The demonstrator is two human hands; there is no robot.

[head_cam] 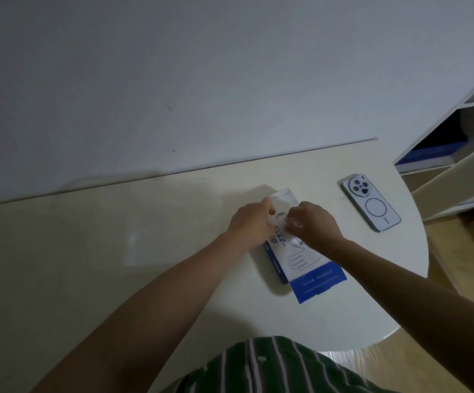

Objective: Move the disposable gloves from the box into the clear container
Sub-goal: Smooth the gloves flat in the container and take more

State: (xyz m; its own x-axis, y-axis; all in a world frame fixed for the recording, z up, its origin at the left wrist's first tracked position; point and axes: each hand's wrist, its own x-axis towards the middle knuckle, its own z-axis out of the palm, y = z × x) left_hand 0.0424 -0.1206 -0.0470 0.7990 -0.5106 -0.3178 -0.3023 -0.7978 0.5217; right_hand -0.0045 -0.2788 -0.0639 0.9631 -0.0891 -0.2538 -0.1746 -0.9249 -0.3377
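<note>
Box (301, 260) flat on the cream table (59, 251), glossy white-and-blue card, near flap open. Over its far half, left hand (251, 222) and right hand (313, 225) both pinch filmy clear gloves (279, 221), crumpled, edges hard to make out. Container (173, 217) lies left, just a faint see-through outline. Phone (370, 205) lies right.

Clear gloves (284, 221) protrude from flat blue-white box (303, 259) near clear container (173, 222).
</note>
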